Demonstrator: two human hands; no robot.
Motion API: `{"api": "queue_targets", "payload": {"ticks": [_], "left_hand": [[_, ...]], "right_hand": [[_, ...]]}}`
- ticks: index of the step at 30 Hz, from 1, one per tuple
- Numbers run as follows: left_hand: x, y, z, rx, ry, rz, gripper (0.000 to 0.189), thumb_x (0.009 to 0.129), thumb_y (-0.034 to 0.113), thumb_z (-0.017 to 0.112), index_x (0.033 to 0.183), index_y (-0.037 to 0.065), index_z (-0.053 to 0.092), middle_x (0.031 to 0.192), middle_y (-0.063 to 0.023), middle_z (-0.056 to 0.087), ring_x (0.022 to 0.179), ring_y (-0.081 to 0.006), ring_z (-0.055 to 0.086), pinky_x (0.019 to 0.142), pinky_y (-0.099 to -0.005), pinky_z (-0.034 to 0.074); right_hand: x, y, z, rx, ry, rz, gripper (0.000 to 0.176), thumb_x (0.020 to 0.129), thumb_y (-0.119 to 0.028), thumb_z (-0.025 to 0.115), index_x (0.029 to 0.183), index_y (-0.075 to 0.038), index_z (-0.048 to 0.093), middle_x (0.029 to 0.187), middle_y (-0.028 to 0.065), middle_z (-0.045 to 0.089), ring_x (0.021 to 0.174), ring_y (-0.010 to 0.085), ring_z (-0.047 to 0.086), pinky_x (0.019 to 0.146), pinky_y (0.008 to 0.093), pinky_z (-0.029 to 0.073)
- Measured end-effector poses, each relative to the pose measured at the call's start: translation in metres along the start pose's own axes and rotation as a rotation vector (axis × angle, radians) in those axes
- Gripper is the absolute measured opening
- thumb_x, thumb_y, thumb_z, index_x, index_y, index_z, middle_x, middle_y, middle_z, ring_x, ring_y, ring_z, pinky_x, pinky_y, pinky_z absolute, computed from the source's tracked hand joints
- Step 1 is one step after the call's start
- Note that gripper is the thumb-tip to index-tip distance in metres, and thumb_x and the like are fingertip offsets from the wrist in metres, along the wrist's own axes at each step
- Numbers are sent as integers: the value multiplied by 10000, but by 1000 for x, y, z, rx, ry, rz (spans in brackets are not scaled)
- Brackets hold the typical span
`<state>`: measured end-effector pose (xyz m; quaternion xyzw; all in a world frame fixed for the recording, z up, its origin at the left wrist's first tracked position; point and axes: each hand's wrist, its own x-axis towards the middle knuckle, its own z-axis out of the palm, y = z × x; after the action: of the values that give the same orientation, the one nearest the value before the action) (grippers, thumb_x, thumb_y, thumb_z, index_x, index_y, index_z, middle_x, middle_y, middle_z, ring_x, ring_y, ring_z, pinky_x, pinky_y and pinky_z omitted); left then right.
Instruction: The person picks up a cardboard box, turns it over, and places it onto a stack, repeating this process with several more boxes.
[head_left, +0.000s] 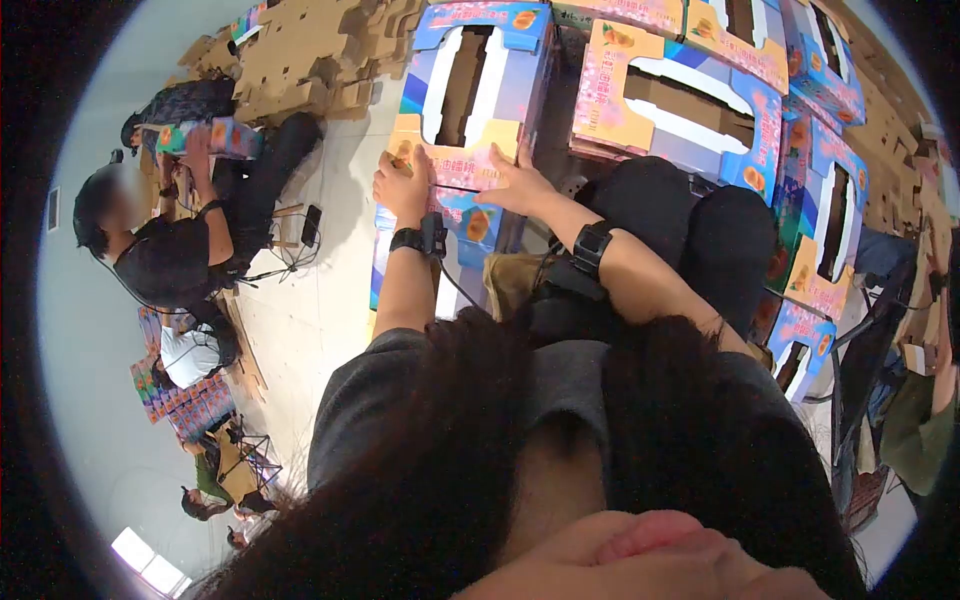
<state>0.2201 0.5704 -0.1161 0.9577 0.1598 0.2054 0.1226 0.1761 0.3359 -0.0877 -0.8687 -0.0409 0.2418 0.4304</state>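
Box (pixel 505 100) with pink 油蟠桃 lettering (pixel 460 171)

Hands (pixel 402 186) (pixel 516 184) at the near end of one box (pixel 507 85) — more boxes (pixel 690 132) rightward, cardboard sheets (pixel 310 55) leftward.

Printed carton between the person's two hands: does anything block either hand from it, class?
Nothing visible does: the left hand and right hand both touch the near end of the printed carton, on opposite sides.

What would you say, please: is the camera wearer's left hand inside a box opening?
No, the left hand rests at the box's edge, outside its opening.
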Motion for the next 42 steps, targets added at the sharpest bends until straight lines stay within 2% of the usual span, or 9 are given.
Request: {"api": "queue_targets", "payload": {"ticks": [5,15,20,25,30,32,36,40,42], "left_hand": [[0,-3,4,20,0,7,768,770,680,554,1245,77,527,1021,-185,593,996,-371,557,881,-499,375],[1,7,-6,0,-88,-14,801,788,691,519,1286,64,491,1106,-193,577,1094,-369,515,952,-498,331],[3,6,-2,-102,44,74,806,797,616,583,1307,5,457,1185,-223,547,1143,-389,495,984,-485,346],[2,-10,-12,-351,206,114,781,800,474,671,1326,-43,416,1247,-282,489,1217,-437,423,1035,-489,304],[-35,-59,-59,-215,2,-76,884,793,621,593,1374,-9,379,1361,-261,424,1288,-410,377,1087,-553,207],[-55,-73,-90,15,-135,-106,912,782,682,555,1381,14,386,1376,-241,425,1304,-384,374,1089,-593,168],[-84,-113,-110,165,-268,-184,946,757,754,501,1395,65,390,1379,-214,432,1322,-353,363,1095,-619,103],[-96,-120,-108,111,-516,-286,870,775,757,450,1264,40,511,1196,-231,573,1133,-397,531,979,-526,372],[-105,-128,-97,169,-318,-168,843,787,751,433,1195,23,550,1103,-220,616,1036,-406,578,876,-500,444]], "right_hand": [[-6,-6,-1,145,-16,-4,1128,644,-602,721,1502,-122,169,1459,400,-120,1394,499,47,1136,395,207],[-4,-9,9,17,54,27,1128,647,-617,715,1510,-168,145,1467,385,-122,1387,467,160,1115,376,267],[-4,-3,5,-30,39,-39,1142,648,-602,724,1510,-145,131,1466,395,-96,1381,479,167,1111,393,271],[-11,3,-3,-105,54,-78,1081,671,-497,722,1506,-133,140,1505,333,8,1356,499,228,1099,444,290],[-21,2,-18,-75,314,-256,945,715,-348,699,1464,-35,215,1460,289,272,1310,432,356,1069,429,345],[-32,-7,-36,37,366,-337,750,749,-293,701,1353,30,397,1266,288,502,1188,401,492,1022,394,394],[-78,-19,-89,47,305,-378,449,796,-275,664,1167,-31,592,1138,183,599,1080,337,568,935,391,453],[-118,4,-127,-529,610,-641,293,792,-247,635,1030,-76,644,1100,112,612,1063,324,562,944,429,423],[-141,19,-129,-502,591,-453,308,796,-249,636,1059,-89,644,1138,111,601,1111,327,538,971,447,393]]}}
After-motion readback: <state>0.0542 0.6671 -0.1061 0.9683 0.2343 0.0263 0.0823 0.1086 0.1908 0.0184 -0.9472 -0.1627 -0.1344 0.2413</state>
